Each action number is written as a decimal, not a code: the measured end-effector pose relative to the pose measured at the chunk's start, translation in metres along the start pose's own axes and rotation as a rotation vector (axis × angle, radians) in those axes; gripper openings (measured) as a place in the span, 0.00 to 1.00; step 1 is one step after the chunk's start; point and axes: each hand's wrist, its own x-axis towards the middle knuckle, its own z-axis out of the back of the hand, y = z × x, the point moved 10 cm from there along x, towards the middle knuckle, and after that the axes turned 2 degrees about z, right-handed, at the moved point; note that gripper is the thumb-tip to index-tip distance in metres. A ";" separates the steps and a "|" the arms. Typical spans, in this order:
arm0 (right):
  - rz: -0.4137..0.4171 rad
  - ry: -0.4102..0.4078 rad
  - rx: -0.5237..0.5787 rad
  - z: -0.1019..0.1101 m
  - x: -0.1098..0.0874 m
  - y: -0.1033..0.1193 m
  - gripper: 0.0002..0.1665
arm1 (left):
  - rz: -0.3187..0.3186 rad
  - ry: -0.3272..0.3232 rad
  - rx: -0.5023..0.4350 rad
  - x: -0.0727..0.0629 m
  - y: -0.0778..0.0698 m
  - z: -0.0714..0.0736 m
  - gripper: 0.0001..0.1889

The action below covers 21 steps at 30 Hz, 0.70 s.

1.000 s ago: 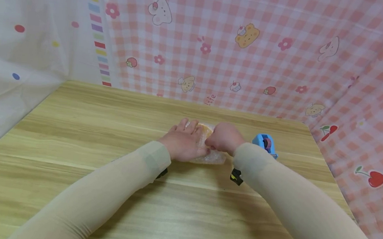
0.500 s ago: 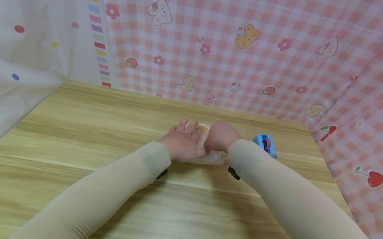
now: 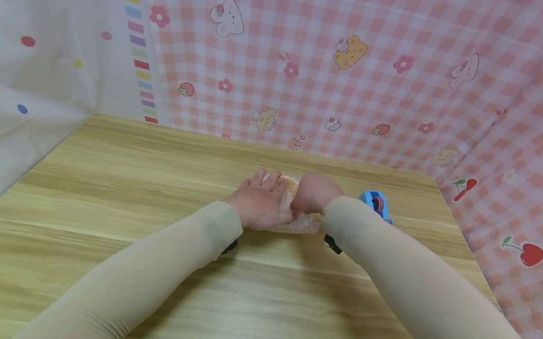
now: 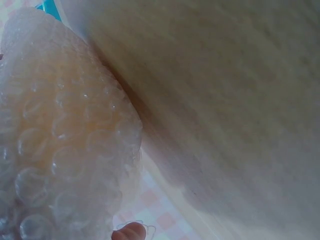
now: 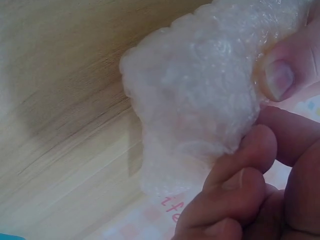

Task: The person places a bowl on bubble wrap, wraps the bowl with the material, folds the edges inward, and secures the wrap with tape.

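Note:
A bubble-wrapped package (image 3: 302,225) lies on the table under both hands, with something orange showing through its clear bubbles in the left wrist view. My left hand (image 3: 260,205) presses flat on its left part, fingers spread. On the right part, my right hand (image 3: 316,195) has curled fingers (image 5: 235,187) and pinches at the edge of the bubble wrap (image 5: 190,95); the head view hides those fingertips. A thumb (image 5: 282,75) rests against the wrap in the right wrist view. What the wrap encloses cannot be made out fully.
To the right of the right hand stands a blue tape dispenser (image 3: 376,205) with a pinkish roll. The wooden table (image 3: 155,165) ends at a pink checked cloth (image 3: 282,46) behind and at the right, and a white dotted cloth (image 3: 33,62) at the left.
My right hand has shifted slightly left and turned over the package during the first half second, then stays nearly still. The left hand and the tape dispenser have not moved.

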 end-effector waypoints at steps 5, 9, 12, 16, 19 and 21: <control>-0.008 -0.006 0.010 0.000 -0.001 -0.002 0.22 | 0.003 0.003 -0.003 0.000 0.000 -0.001 0.52; -0.015 -0.011 0.050 0.000 -0.002 -0.005 0.20 | 0.004 0.004 -0.007 0.000 0.000 -0.001 0.52; -0.030 -0.010 0.094 -0.001 -0.003 -0.010 0.18 | 0.004 0.004 -0.007 0.001 0.000 -0.001 0.52; -0.052 -0.005 0.137 -0.002 -0.003 -0.018 0.18 | 0.002 0.003 -0.009 0.001 0.001 -0.002 0.52; -0.064 0.006 0.156 -0.004 -0.002 -0.023 0.21 | 0.001 0.006 -0.015 0.001 0.001 -0.002 0.52; -0.073 0.015 0.174 -0.005 -0.002 -0.026 0.22 | 0.001 0.007 -0.024 0.000 0.001 -0.002 0.52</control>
